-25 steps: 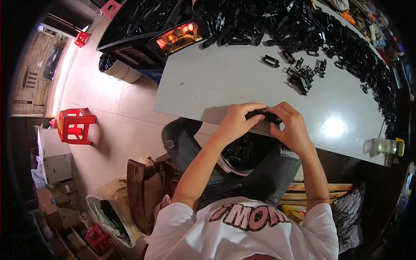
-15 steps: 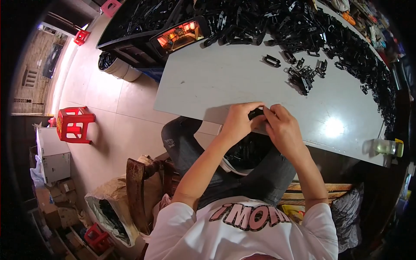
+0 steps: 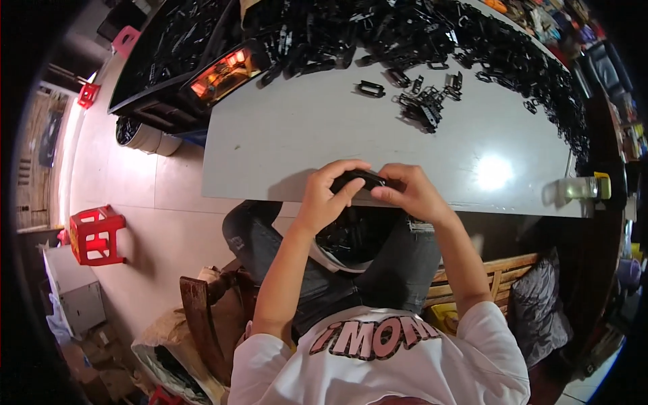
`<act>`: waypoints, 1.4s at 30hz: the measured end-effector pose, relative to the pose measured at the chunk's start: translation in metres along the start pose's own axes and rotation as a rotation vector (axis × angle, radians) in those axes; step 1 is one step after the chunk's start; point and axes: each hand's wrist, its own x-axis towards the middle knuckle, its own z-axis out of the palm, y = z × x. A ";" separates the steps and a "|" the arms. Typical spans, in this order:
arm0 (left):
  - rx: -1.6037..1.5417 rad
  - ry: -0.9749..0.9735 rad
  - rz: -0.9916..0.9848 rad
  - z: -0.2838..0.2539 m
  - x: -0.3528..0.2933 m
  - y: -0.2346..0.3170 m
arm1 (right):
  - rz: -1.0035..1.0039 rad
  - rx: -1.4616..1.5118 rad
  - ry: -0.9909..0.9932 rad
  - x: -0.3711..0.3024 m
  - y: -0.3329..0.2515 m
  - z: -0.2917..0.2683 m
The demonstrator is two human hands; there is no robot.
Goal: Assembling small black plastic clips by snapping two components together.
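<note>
With fingers (image 3: 349, 165) of left hand (image 3: 324, 194) and right hand (image 3: 415, 192), pinched one black part (image 3: 346, 179) at near edge of desk (image 3: 290, 135), leaving far-edge pile (image 3: 388, 40) untouched.

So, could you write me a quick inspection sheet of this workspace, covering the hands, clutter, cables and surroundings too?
Surface: pale grey table, light glare toward its right side.
Job's things: a black part held over the table's near edge; a small cluster of black pieces lies beyond it.
Clutter: a large black heap along the far edge; a lit screen at far left; a clear jar at right.
Hands: left hand grips the part's left portion; right hand pinches its right end.
Cables: nothing seen.
Surroundings: red stool and pale bucket on the floor at left.
</note>
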 end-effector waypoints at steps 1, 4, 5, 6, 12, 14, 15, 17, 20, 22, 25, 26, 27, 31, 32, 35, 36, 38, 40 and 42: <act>-0.002 -0.009 0.001 -0.002 0.000 -0.001 | -0.093 -0.031 0.062 0.004 -0.001 -0.004; -0.073 0.079 0.009 0.000 0.002 0.000 | -0.196 -0.218 0.318 0.019 -0.001 -0.024; -0.075 0.074 0.010 -0.001 0.002 -0.001 | -0.206 -0.370 0.508 0.023 0.001 -0.033; -0.043 0.063 0.039 -0.002 0.002 -0.002 | -0.218 -0.367 0.601 0.026 0.004 -0.046; 0.092 0.066 0.103 0.000 0.003 -0.003 | -0.215 -0.520 0.817 0.049 0.020 -0.095; 0.092 0.080 0.089 0.001 0.002 -0.004 | -0.242 -0.689 0.686 0.062 0.017 -0.087; 0.109 0.096 0.084 0.000 0.001 -0.004 | -0.254 -0.670 0.675 0.069 0.015 -0.079; 0.154 0.046 0.109 0.004 0.002 -0.002 | -0.209 -1.145 0.554 0.081 0.003 -0.065; 0.177 -0.012 0.104 0.008 0.005 -0.001 | -0.226 -1.221 0.482 0.098 0.002 -0.067; 0.193 0.008 0.147 0.004 0.005 -0.003 | -0.436 -1.180 0.467 0.104 -0.005 -0.062; 0.098 0.018 0.086 -0.004 0.005 -0.005 | -0.604 -1.115 0.237 0.082 -0.014 -0.052; -0.005 0.017 0.026 -0.005 0.008 -0.002 | -0.607 -1.116 0.234 0.070 -0.012 -0.050; -0.107 0.017 -0.034 -0.005 0.010 0.000 | -0.682 -1.127 0.119 0.057 -0.008 -0.049; -0.074 0.003 -0.043 -0.004 0.011 0.002 | -0.714 -1.056 0.000 0.029 -0.007 -0.049; 0.058 0.005 0.045 -0.005 0.010 0.000 | -0.663 -1.043 0.021 0.029 -0.010 -0.050; 0.239 -0.007 0.129 -0.001 0.010 -0.003 | -0.495 -1.142 0.278 0.046 -0.010 -0.053; 0.289 -0.019 0.128 0.001 0.012 -0.003 | -0.454 -1.242 0.341 0.055 -0.006 -0.056; 0.275 -0.028 0.127 0.003 0.013 -0.002 | -0.404 -1.271 0.315 0.067 0.005 -0.066; 0.270 -0.024 0.119 0.002 0.012 0.000 | -0.320 -1.276 0.279 0.075 0.012 -0.069; 0.290 -0.039 0.091 0.002 0.011 0.001 | -0.291 -1.189 0.288 0.075 0.012 -0.071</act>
